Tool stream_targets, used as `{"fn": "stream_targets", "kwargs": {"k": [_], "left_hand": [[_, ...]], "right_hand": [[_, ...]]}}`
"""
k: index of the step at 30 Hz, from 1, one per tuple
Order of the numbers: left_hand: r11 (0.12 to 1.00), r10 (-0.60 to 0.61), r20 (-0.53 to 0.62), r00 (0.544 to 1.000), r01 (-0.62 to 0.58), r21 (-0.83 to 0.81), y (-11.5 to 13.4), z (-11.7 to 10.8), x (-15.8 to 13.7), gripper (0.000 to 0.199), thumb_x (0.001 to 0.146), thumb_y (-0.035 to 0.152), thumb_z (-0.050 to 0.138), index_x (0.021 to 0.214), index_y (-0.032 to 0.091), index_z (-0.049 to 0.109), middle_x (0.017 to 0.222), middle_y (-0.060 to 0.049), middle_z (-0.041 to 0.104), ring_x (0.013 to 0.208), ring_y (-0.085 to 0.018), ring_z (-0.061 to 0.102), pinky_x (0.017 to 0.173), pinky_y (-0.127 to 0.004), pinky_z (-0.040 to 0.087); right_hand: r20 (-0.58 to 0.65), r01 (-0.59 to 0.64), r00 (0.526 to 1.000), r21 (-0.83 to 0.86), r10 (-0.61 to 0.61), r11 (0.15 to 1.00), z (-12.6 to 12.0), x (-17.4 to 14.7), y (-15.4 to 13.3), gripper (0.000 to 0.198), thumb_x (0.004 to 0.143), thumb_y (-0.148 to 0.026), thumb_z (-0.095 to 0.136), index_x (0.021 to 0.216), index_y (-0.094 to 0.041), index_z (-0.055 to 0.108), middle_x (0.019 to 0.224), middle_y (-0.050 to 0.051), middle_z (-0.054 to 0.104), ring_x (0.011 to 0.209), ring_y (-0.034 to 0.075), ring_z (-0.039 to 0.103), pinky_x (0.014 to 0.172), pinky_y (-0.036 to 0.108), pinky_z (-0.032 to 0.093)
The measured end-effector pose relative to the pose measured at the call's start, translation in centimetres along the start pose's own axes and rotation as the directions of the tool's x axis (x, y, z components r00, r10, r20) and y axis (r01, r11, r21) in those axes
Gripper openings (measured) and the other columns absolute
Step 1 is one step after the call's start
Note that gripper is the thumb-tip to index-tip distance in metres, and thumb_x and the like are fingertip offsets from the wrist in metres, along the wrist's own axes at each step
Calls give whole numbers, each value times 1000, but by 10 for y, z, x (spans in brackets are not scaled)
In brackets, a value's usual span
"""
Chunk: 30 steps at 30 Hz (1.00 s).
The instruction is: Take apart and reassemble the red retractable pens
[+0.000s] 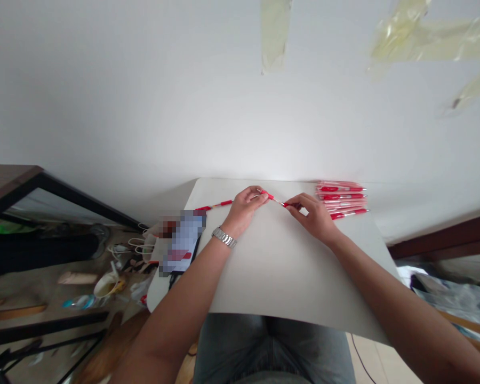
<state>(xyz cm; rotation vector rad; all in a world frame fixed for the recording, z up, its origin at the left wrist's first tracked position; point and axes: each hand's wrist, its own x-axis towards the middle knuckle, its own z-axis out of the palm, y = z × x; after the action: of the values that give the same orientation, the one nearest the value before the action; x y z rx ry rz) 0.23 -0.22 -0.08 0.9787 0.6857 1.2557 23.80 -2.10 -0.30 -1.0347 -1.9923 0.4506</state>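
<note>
Above the white table, a red pen (278, 201) spans the gap between my two hands. My left hand (248, 201), with a metal watch on its wrist, pinches the pen's red grip near the tip. At the other end, the fingers of my right hand (310, 216) are closed on its red part. Another red pen (214, 206) lies on the table left of my left hand, partly hidden behind it. Beyond my right hand is a pile of red pens (342, 196), several of them side by side, some looking wrapped in clear plastic.
A phone or tablet (184, 242), its screen blurred out, lies at the left edge of the white table (280, 272). A wall with tape strips (276, 37) rises behind. On the floor at left are a cup (106, 285), a bottle (80, 302) and cables.
</note>
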Motion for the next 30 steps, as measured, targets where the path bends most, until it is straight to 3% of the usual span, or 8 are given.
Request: {"fn": "stream_targets", "kwargs": {"k": [16,22,27,30], "left_hand": [[992,60,-38,997,-55,111,3,-2,3,31,80,37,87,99,19,70,103,-5,71,102,-18,70,105,-40,52],[969,180,-103,978,-159,191,4,-9,8,28,85,42,81,97,20,68,104,-5,71,105,-19,70,106,-40,54],[845,298,-93,950,-217,488,5,-19,11,28,87,42,77,100,21,65,104,-7,71,104,-21,70,99,-39,56],[657,378,-31,925,-245,713,5,-21,8,23,90,39,73,101,22,64,106,-7,70,101,-21,68,94,-38,55]], "right_hand": [[-27,-10,1000,-29,9,1000,-2,1,2,14,101,-33,63,103,-22,71,92,6,70,75,19,66,69,35,56],[-46,-38,998,-46,36,998,-4,1,2,15,101,-34,63,103,-23,72,91,6,69,76,19,66,69,36,56],[-51,-57,997,-30,55,998,-5,1,1,16,101,-35,63,103,-23,72,91,5,69,77,19,66,70,35,56],[-58,-57,997,-24,56,998,-5,1,0,17,101,-36,63,103,-23,72,90,5,69,76,19,66,69,34,56]]}}
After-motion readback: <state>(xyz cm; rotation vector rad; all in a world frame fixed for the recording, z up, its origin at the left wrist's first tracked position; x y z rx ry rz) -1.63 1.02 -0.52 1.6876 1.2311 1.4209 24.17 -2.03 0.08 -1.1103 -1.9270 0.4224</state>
